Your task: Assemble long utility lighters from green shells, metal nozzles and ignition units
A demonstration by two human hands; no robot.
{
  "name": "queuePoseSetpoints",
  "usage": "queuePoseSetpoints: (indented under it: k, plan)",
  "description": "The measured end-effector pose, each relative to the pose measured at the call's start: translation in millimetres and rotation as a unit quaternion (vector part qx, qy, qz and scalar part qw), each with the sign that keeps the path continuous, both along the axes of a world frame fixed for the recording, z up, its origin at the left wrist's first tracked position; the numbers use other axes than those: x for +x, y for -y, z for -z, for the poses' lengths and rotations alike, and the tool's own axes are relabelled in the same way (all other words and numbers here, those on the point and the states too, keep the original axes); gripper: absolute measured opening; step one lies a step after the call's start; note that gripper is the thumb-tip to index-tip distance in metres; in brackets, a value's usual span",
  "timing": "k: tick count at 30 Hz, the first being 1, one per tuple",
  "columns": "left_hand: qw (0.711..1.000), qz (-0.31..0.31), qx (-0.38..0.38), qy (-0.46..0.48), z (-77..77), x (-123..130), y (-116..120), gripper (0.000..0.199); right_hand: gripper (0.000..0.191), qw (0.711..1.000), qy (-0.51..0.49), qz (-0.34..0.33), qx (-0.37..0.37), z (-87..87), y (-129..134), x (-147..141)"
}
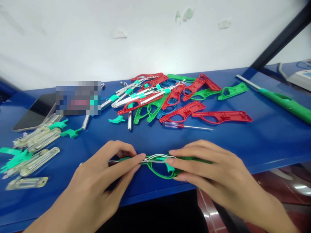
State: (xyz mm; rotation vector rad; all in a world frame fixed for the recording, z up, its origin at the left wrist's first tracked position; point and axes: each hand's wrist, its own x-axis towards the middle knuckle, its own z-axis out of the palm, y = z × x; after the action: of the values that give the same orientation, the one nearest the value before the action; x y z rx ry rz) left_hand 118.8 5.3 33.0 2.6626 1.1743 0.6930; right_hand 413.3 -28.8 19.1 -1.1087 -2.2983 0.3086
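Between my hands, near the front of the blue table, lies a green lighter shell half (159, 173) with a ring-shaped trigger guard. White wires (157, 156) run along it, and a teal trigger piece (170, 167) sits inside the guard. My left hand (104, 174) pinches the nozzle end, thumb and fingers closed at the metal tube (114, 162). Fingers of my right hand (209, 165) close on the handle end by the trigger, covering most of the handle.
Behind my hands are red shell halves (183, 111), silver tubes with wires (130, 119) and a screwdriver (173, 125). Clear fuel tanks (40, 163) and teal triggers (18, 158) lie left, beside a dark phone-like slab (35, 111). An assembled green lighter (286, 103) rests right.
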Motion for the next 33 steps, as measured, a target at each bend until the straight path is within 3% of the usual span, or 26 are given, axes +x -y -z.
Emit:
queuePoseSetpoints:
  k: [5, 13, 24, 29, 33]
  plan:
    - [0.999, 0.019, 0.010, -0.037, -1.8, -3, 2, 0.034, 0.026, 1.000, 0.001, 0.001, 0.002, 0.5, 0, 1]
    - [0.997, 0.046, 0.054, -0.006, 2.3, 2, 9, 0.040, 0.028, 1.000, -0.006, -0.002, -0.001, -1.4, -1, 0]
    - [0.991, 0.051, 0.120, -0.040, 0.0, 13, 5, 0.022, 0.035, 1.000, -0.023, 0.009, -0.018, -1.6, 0, -1]
    - [0.987, 0.069, 0.136, -0.057, -2.1, 14, 5, 0.019, 0.025, 0.999, -0.041, 0.011, -0.019, -3.5, 0, -3]
    - [0.989, 0.045, 0.124, -0.064, -1.9, 18, 8, 0.026, 0.015, 0.999, -0.048, 0.007, -0.017, -3.7, -1, -3]
